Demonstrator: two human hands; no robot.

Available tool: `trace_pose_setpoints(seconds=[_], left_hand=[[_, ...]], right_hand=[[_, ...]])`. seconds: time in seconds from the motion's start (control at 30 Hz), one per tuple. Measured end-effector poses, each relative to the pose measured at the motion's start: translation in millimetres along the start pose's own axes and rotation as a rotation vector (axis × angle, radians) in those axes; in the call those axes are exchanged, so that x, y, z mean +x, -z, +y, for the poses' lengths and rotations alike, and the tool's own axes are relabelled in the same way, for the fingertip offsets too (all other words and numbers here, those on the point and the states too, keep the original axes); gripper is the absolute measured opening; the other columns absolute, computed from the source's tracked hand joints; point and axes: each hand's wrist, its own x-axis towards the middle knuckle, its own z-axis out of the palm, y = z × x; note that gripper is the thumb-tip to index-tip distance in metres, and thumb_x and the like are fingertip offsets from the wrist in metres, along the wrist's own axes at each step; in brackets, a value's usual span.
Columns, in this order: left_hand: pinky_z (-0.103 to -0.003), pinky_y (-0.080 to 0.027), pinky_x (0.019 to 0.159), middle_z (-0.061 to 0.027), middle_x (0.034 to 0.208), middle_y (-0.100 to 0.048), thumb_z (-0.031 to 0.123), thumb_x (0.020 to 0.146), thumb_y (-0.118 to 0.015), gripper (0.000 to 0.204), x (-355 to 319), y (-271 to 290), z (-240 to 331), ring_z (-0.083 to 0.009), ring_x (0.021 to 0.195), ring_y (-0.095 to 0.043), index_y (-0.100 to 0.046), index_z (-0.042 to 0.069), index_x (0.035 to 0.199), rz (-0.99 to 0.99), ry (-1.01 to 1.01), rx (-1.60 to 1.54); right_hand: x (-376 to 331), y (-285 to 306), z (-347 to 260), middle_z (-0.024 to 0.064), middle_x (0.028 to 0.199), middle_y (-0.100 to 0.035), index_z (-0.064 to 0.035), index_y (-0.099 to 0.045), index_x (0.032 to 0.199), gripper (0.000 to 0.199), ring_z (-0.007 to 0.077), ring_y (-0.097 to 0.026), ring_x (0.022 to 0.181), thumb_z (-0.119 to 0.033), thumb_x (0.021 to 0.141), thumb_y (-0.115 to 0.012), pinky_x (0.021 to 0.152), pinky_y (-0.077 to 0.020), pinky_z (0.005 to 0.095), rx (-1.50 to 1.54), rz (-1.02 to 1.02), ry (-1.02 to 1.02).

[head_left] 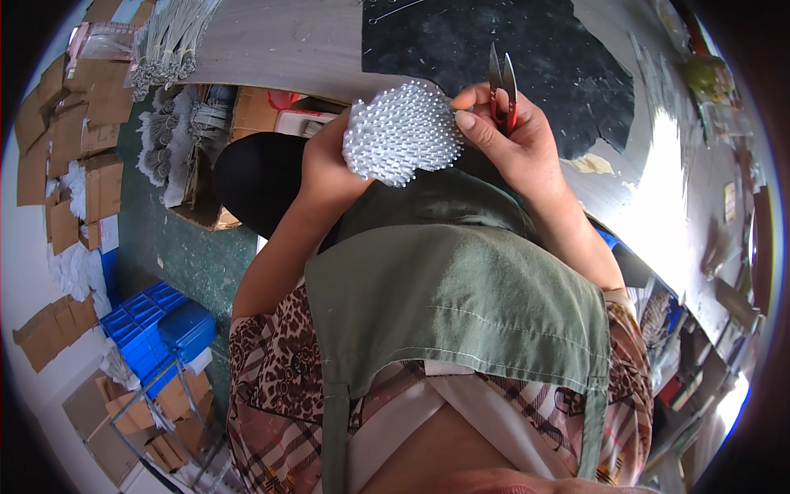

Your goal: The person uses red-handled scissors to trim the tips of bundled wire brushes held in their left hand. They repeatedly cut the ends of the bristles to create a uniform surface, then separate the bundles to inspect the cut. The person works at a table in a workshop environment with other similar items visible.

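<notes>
My left hand (325, 160) grips a thick bundle of thin white rods (401, 132), whose round ends face the camera. My right hand (506, 136) holds small red-handled snips (502, 90), blades pointing up and away, while its thumb and forefinger touch the right edge of the bundle. Both hands are raised in front of my chest, above a green apron (453, 280). The bundle's lower part is hidden by my left hand.
A grey worktable (288, 41) with a dark mat (527, 49) lies ahead. More white bundles (169, 49) sit at the table's left end. Cardboard boxes (82, 148) and blue crates (160, 329) stand on the green floor to the left. Cluttered shelves (699, 329) are on the right.
</notes>
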Motion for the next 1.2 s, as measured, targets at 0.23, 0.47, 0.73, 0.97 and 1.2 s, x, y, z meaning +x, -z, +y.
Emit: trace_pose_setpoints(seconds=[0.23,0.47,0.73,0.97,1.2], left_hand=[[-0.028,-0.048,0.076,-0.0070,0.090,-0.065,0.015,0.065,-0.080,0.044,-2,2,-7,-0.0132,0.085,-0.062,-0.061,0.002,0.103,0.025,-0.067,0.165],[-0.031,-0.050,0.076,-0.0146,0.094,-0.065,0.018,0.063,-0.079,0.050,-1,3,-14,-0.0243,0.086,-0.065,-0.061,0.000,0.106,0.025,-0.113,0.265],[-0.030,-0.051,0.076,-0.0145,0.097,-0.067,0.021,0.064,-0.080,0.053,-2,1,-4,-0.0207,0.088,-0.067,-0.062,0.001,0.109,-0.042,-0.020,0.294],[-0.029,-0.051,0.077,-0.0118,0.097,-0.068,0.021,0.065,-0.080,0.052,-3,2,-4,-0.0154,0.088,-0.066,-0.061,0.001,0.109,-0.090,-0.003,0.227],[-0.028,-0.049,0.080,-0.0099,0.099,-0.068,0.018,0.066,-0.080,0.052,3,7,4,-0.0141,0.090,-0.064,-0.060,0.000,0.111,-0.184,0.021,0.180]], right_hand=[[7,-4,-10,0.0003,0.073,-0.059,-0.0015,-0.064,0.086,0.009,0.0074,-0.051,0.064,-0.008,0.082,-0.067,0.060,-0.0437,0.0223,-0.239,0.026,0.206],[12,0,-24,0.0082,0.075,-0.058,0.0008,-0.066,0.089,0.014,0.0155,-0.057,0.067,-0.005,0.077,-0.069,0.063,-0.0448,0.0262,-0.692,-0.035,0.347],[13,2,-37,0.0123,0.079,-0.059,0.0018,-0.065,0.092,0.020,0.0207,-0.058,0.069,-0.005,0.074,-0.069,0.064,-0.0465,0.0293,-0.739,-0.074,0.090],[11,3,-30,0.0116,0.079,-0.060,0.0004,-0.066,0.091,0.021,0.0230,-0.060,0.071,-0.005,0.071,-0.069,0.065,-0.0477,0.0302,-0.743,-0.101,0.110],[17,7,-22,0.0110,0.079,-0.061,-0.0035,-0.065,0.087,0.019,0.0282,-0.061,0.073,-0.004,0.068,-0.068,0.065,-0.0498,0.0332,-0.677,-0.195,0.253]])
